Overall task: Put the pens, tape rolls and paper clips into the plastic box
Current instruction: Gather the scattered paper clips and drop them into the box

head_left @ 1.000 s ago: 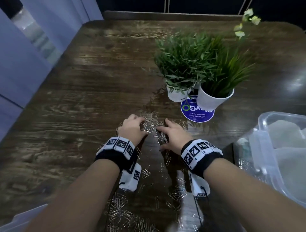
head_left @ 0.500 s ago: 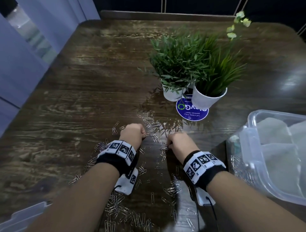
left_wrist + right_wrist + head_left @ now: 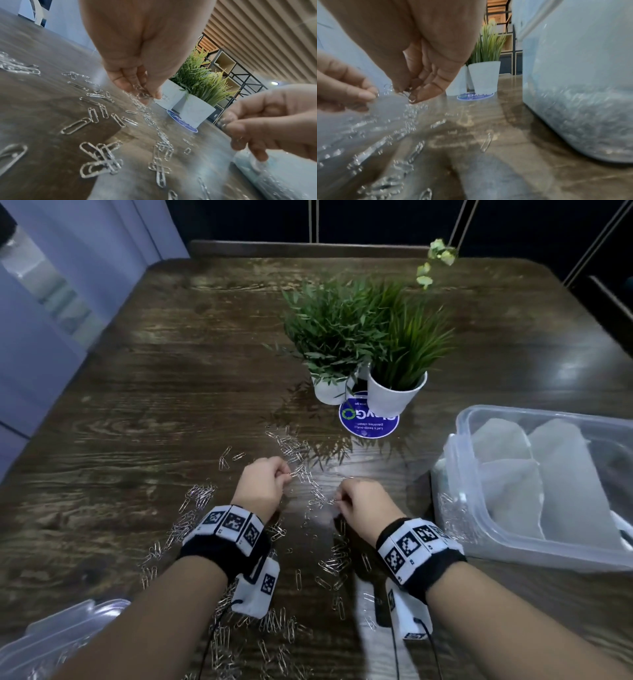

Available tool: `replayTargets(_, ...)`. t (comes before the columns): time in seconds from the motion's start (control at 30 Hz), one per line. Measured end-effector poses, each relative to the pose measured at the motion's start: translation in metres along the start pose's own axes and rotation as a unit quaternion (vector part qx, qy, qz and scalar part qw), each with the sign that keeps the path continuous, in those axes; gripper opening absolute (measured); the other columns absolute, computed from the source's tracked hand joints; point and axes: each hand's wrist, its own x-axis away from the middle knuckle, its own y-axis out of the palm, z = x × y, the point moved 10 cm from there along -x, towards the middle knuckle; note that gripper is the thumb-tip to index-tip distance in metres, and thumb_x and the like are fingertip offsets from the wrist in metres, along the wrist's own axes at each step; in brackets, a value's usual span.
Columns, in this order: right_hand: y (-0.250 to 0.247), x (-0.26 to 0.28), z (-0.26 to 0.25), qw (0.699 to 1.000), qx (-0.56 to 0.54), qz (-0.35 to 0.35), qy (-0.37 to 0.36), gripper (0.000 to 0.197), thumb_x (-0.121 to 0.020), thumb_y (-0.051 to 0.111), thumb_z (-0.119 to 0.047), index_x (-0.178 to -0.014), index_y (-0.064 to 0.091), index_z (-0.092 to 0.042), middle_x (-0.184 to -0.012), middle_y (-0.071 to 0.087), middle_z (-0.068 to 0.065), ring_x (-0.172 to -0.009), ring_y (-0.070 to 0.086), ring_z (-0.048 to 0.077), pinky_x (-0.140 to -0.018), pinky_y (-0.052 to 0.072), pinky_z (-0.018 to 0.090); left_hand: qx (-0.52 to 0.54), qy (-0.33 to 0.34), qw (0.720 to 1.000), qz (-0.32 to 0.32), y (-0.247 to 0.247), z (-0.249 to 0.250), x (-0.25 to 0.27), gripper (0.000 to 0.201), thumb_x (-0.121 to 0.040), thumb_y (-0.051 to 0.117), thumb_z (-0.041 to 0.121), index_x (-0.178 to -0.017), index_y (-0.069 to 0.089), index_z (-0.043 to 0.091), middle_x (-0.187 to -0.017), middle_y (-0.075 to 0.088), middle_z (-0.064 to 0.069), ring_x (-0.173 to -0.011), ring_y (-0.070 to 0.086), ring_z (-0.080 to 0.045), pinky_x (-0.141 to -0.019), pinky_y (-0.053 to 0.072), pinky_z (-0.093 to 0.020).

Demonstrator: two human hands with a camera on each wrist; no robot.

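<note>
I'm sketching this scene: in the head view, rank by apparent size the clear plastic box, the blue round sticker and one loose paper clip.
1. Clear plastic box
2. Blue round sticker
3. Loose silver paper clip

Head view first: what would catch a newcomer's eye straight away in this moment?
The silver paper clips strewn over the dark wooden table, from near the plants to its near edge. Amid them the left hand and right hand each pinch a few clips. Beyond stand two potted plants in white pots, and at the right sits the clear plastic box.
</note>
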Motion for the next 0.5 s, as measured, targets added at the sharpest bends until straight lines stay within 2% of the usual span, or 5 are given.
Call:
replayTargets(0.07, -0.018, 0.02, -0.006, 1.0, -0.018, 0.013, -0.008, 0.013, -0.094, 0.052, -0.008, -0.102, 0.062, -0.009, -0.103, 0.067, 0.008, -0.098, 0.06, 0.024, -0.089, 0.045, 0.03, 0.009, 0.01, 1.0, -0.001, -0.004, 0.008, 0.014, 0.005, -0.088, 0.062, 0.013, -0.087, 0.067, 0.014, -0.095, 0.063, -0.004, -0.092, 0.056, -0.02, -0.084, 0.038, -0.027)
replayTargets(0.17, -0.061, 0.051, -0.011, 0.995, -0.052, 0.077, -0.019, 0.008, -0.094, 0.057, -0.011, -0.095, 0.064, -0.014, -0.098, 0.066, 0.004, -0.092, 0.059, 0.018, -0.083, 0.043, 0.024, 0.025, 0.017, 1.0, 0.0, -0.009, 0.02, 0.031, 0.007, -0.087, 0.065, 0.013, -0.081, 0.065, 0.017, -0.089, 0.065, -0.001, -0.089, 0.057, -0.019, -0.082, 0.038, -0.025)
replayTargets(0.27, -0.118, 0.085, -0.005, 0.986, -0.056, 0.154, -0.022, 0.006, -0.092, 0.06, -0.01, -0.092, 0.066, -0.008, -0.092, 0.063, 0.004, -0.085, 0.054, 0.016, -0.074, 0.036, 0.021, 0.036, 0.037, 0.999, 0.005, -0.017, 0.048, 0.045, 0.005, -0.086, 0.066, 0.013, -0.082, 0.066, 0.016, -0.088, 0.066, -0.002, -0.085, 0.057, -0.017, -0.077, 0.038, -0.023)
replayTargets(0.37, -0.166, 0.116, 0.03, 0.973, -0.056, 0.221, 0.034, 0.007, -0.092, 0.062, -0.01, -0.093, 0.067, -0.006, -0.086, 0.058, 0.0, -0.079, 0.051, 0.015, -0.067, 0.03, 0.018, 0.051, 0.077, 0.996, 0.019, -0.027, 0.086, 0.053, 0.003, -0.086, 0.066, 0.012, -0.084, 0.069, 0.013, -0.087, 0.068, -0.002, -0.081, 0.056, -0.015, -0.075, 0.037, -0.022)
replayTargets(0.5, -0.179, 0.136, 0.089, 0.965, -0.067, 0.214, 0.135, 0.01, -0.092, 0.062, -0.011, -0.096, 0.07, -0.006, -0.093, 0.068, 0.005, -0.087, 0.06, 0.018, -0.075, 0.04, 0.021, 0.06, 0.147, 0.987, 0.015, -0.031, 0.145, 0.065, 0.004, -0.086, 0.065, 0.013, -0.085, 0.069, 0.014, -0.087, 0.066, 0.001, -0.081, 0.054, -0.012, -0.073, 0.035, -0.019)
